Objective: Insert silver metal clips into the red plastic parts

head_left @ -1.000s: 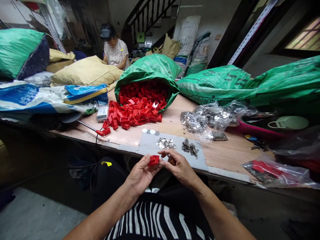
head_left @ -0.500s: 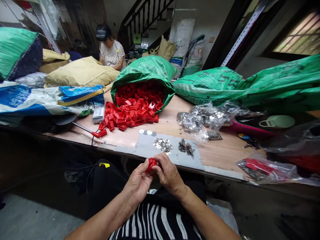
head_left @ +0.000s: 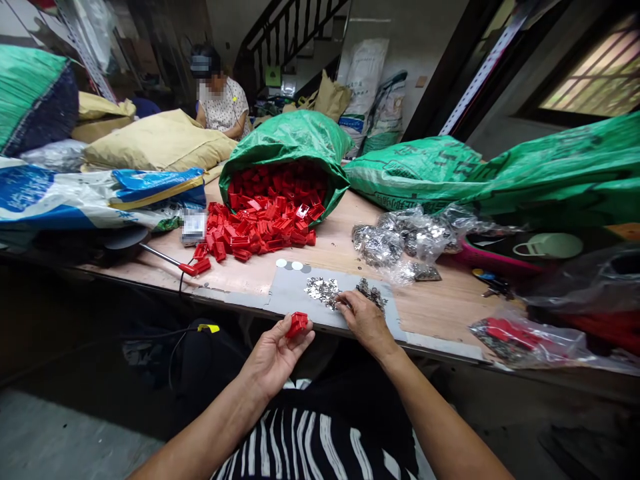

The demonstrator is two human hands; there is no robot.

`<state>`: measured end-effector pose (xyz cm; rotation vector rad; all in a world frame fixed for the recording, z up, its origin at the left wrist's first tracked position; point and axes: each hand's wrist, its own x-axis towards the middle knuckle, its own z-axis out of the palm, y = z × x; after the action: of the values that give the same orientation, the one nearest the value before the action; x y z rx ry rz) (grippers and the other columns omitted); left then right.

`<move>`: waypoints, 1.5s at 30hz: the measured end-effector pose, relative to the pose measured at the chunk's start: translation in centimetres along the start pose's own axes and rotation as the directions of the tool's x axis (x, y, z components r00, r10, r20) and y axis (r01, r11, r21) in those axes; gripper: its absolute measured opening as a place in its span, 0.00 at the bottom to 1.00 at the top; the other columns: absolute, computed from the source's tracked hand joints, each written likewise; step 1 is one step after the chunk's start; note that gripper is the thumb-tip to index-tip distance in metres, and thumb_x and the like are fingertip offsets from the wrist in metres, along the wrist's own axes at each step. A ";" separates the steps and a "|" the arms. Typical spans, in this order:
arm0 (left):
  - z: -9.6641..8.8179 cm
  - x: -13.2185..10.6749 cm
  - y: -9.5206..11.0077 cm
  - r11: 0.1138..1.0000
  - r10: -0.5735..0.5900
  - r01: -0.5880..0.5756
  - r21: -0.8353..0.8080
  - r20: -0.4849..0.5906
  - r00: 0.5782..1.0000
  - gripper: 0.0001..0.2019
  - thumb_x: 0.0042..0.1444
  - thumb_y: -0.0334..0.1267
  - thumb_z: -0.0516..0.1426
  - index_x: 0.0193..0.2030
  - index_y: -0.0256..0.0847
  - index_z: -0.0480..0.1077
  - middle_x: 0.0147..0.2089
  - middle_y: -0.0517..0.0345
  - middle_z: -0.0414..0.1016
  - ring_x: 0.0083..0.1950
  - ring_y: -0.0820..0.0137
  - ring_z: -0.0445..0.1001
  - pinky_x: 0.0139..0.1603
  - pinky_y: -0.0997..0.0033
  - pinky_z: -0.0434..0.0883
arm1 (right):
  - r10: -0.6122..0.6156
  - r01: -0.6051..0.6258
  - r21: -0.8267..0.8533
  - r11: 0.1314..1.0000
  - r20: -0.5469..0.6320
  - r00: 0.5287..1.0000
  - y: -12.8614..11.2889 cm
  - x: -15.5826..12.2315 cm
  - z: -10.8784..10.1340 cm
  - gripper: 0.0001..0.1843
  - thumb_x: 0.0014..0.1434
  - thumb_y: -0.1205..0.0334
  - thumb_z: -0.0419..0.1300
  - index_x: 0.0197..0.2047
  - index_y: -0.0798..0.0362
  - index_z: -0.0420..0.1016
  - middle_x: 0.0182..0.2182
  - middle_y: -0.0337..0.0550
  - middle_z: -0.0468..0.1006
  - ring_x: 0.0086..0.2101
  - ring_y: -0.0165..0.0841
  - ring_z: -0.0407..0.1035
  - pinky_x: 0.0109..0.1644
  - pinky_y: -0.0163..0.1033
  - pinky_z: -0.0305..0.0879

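Between the thumb and fingers of my left hand (head_left: 278, 350) is a small red plastic part (head_left: 297, 324), held just off the table's front edge. My right hand (head_left: 367, 322) reaches over the grey mat (head_left: 286, 293), its fingertips pinched together at the right side of a pile of small shiny metal pieces (head_left: 321, 291). Whatever those fingertips hold is too small to make out. A second pile of darker metal pieces (head_left: 371, 292) lies just beyond that hand, partly covered by it.
Red plastic parts (head_left: 255, 230) spill from a green sack (head_left: 290, 137). A red-handled tool (head_left: 196, 267) lies at left. Clear bags of metal pieces (head_left: 395, 240) and a pink basket (head_left: 495, 260) stand at right. Across the table sits another person (head_left: 223, 107).
My right hand has left the red plastic part and moved right and forward to the shiny metal pile. My left hand keeps the part, its fingers now more opened out.
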<state>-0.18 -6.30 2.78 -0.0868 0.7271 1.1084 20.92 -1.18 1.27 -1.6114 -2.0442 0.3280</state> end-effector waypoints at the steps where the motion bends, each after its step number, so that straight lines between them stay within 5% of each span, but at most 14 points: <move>1: 0.0 0.0 0.0 1.000 -0.003 0.003 -0.004 0.002 1.000 0.05 0.58 0.29 0.57 0.33 0.31 0.74 0.34 0.46 0.81 0.38 0.64 0.81 0.53 0.57 0.73 | -0.005 0.005 -0.024 1.000 -0.007 1.000 -0.2 0.2 0.2 0.06 0.61 0.64 0.53 0.39 0.51 0.72 0.38 0.44 0.76 0.38 0.36 0.71 0.42 0.40 0.65; 12: 0.0 0.3 0.1 1.000 0.000 0.000 -0.018 0.016 1.000 0.05 0.58 0.32 0.59 0.34 0.31 0.73 0.34 0.48 0.81 0.38 0.65 0.81 0.54 0.57 0.72 | 0.003 -0.004 -0.111 0.994 -0.010 1.000 0.0 0.8 1.1 0.05 0.60 0.62 0.54 0.34 0.51 0.69 0.34 0.44 0.75 0.35 0.37 0.71 0.38 0.39 0.62; 16: -0.1 0.0 -0.1 0.983 0.105 -0.124 0.134 0.139 0.985 0.09 0.50 0.30 0.64 0.36 0.35 0.69 0.35 0.51 0.80 0.40 0.64 0.80 0.52 0.60 0.72 | 0.036 -0.039 -0.039 0.999 -0.056 0.998 0.4 0.6 0.7 0.07 0.62 0.60 0.51 0.37 0.53 0.68 0.33 0.46 0.76 0.33 0.38 0.72 0.38 0.40 0.63; 21: -0.1 0.0 0.1 0.743 0.439 -0.521 0.421 0.282 0.853 0.21 0.40 0.27 0.69 0.41 0.40 0.69 0.35 0.59 0.78 0.37 0.71 0.78 0.43 0.73 0.72 | 0.001 0.005 0.159 0.987 -0.035 0.999 -0.4 0.3 -0.3 0.07 0.61 0.61 0.52 0.38 0.53 0.69 0.31 0.44 0.78 0.32 0.36 0.72 0.37 0.39 0.64; 26: -0.4 0.3 0.6 0.530 0.464 -0.617 0.581 0.411 0.785 0.18 0.41 0.29 0.68 0.42 0.39 0.76 0.41 0.54 0.78 0.42 0.67 0.75 0.47 0.73 0.70 | -0.082 0.068 0.360 0.930 0.023 0.996 -3.0 -0.6 -1.2 0.09 0.61 0.62 0.53 0.40 0.52 0.75 0.38 0.45 0.79 0.36 0.34 0.72 0.39 0.37 0.66; 30: -0.4 0.3 1.0 0.447 0.429 -0.641 0.624 0.480 0.766 0.20 0.47 0.33 0.66 0.49 0.42 0.76 0.46 0.54 0.76 0.46 0.66 0.73 0.49 0.72 0.69 | -0.093 0.067 0.457 0.887 0.035 0.995 -4.9 -1.4 -1.4 0.08 0.60 0.62 0.56 0.41 0.52 0.74 0.35 0.43 0.79 0.32 0.32 0.71 0.37 0.36 0.67; 33: -0.3 0.3 1.0 0.479 0.364 -0.618 0.624 0.499 0.786 0.22 0.49 0.35 0.65 0.53 0.44 0.73 0.49 0.55 0.75 0.49 0.67 0.72 0.51 0.71 0.67 | -0.141 0.119 0.479 0.870 0.009 0.990 -5.7 -1.7 -1.2 0.04 0.60 0.64 0.58 0.38 0.52 0.74 0.32 0.41 0.77 0.30 0.31 0.69 0.36 0.35 0.65; 39: 0.1 0.3 0.9 0.689 0.296 -0.536 0.489 0.485 0.823 0.21 0.51 0.35 0.64 0.53 0.45 0.71 0.46 0.56 0.77 0.48 0.68 0.72 0.49 0.70 0.68 | -0.242 0.200 0.531 0.824 0.010 0.970 -6.2 -1.8 -1.2 0.04 0.62 0.65 0.58 0.36 0.51 0.74 0.32 0.42 0.74 0.34 0.32 0.69 0.39 0.36 0.65; 45: 0.3 0.2 0.9 0.721 0.272 -0.504 0.476 0.474 0.838 0.19 0.50 0.34 0.64 0.51 0.42 0.73 0.44 0.55 0.78 0.44 0.70 0.72 0.48 0.72 0.67 | -0.298 0.190 0.564 0.803 0.104 0.949 -5.7 -2.0 -1.3 0.03 0.61 0.64 0.59 0.36 0.51 0.75 0.32 0.41 0.74 0.34 0.31 0.68 0.39 0.36 0.63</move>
<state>-0.79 -5.60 3.13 0.8393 0.7277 1.2107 17.17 -4.72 4.67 -0.9793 -2.0089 0.9091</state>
